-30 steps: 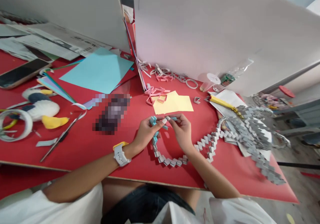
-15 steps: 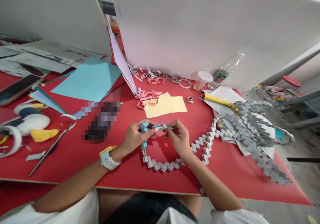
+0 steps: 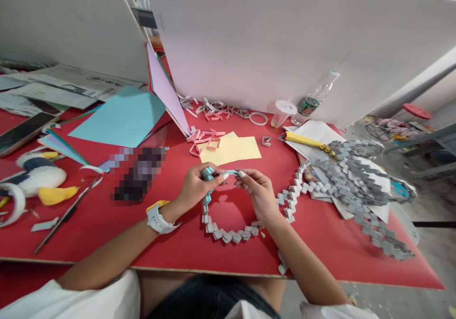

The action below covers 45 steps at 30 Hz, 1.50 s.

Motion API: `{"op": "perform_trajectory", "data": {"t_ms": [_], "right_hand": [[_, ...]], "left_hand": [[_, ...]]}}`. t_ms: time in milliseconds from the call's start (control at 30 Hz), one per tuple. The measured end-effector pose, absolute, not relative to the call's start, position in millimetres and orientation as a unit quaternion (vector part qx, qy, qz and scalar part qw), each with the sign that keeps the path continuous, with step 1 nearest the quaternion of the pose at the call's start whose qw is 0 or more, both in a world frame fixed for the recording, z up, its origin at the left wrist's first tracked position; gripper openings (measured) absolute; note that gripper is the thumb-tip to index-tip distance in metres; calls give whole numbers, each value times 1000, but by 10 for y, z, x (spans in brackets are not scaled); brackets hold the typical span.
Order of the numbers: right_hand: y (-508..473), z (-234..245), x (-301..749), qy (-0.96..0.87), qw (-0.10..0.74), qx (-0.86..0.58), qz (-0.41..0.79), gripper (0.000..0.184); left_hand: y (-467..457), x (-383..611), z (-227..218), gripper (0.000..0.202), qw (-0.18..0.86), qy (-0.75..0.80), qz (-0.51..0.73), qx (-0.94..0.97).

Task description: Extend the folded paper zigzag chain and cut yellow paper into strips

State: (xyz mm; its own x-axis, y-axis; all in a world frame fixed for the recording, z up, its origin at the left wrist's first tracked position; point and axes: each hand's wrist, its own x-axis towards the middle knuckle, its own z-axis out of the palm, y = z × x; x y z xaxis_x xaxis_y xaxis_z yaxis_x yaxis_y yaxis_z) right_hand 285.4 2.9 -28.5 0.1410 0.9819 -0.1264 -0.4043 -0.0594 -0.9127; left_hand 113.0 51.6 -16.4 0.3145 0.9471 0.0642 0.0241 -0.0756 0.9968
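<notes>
My left hand (image 3: 196, 187), with a white watch on the wrist, is closed on the blue end of a folded paper chain (image 3: 228, 233). My right hand (image 3: 257, 191) pinches a blue paper strip (image 3: 231, 173) that meets that end. The chain's grey links curve under both hands on the red table (image 3: 178, 243) and run right into a big grey pile (image 3: 359, 186). A yellow sheet (image 3: 231, 150) lies just beyond my hands.
Pink and grey folded links (image 3: 204, 141) lie near white boards (image 3: 278, 39). A light blue sheet (image 3: 121, 117), a plush toy (image 3: 39, 179), scissors (image 3: 64, 214), a tape roll (image 3: 9, 205) and a phone (image 3: 19, 131) are left. A cup (image 3: 281, 114) and bottle (image 3: 313, 100) stand behind.
The view shifted a little. My right hand has drawn the blue strip closer to the chain end in my left hand; both hands stay over the chain's loop.
</notes>
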Motion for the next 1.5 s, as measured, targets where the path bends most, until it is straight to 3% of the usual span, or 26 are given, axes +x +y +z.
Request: {"op": "perform_trajectory", "data": {"t_ms": [333,467,567,700,933,1200,1500], "right_hand": [[34,-448,2863,-263,541,-455,657,43],[5,-424,2841,-270,524,-520,618,38],[-24,-371,2780,-313,489,-548,602,34],[-40,-341,2716,-316,470,-545,618,34],[-33,-428,2721,-265,494,-541,627,32],[-50,-515,2731,-218,529,-524,631,25],[-54,-443,2741,-260,531,-487,643,54]], "left_hand": [[466,1073,-339,16,582,392,343,624],[402,1031,-339,1,421,350,377,747],[359,998,-356,12,280,301,337,847],[339,982,-409,19,208,275,234,909],[354,976,-430,24,244,264,227,905],[290,1038,-519,44,346,212,167,899],[373,1020,-385,11,401,296,287,818]]}}
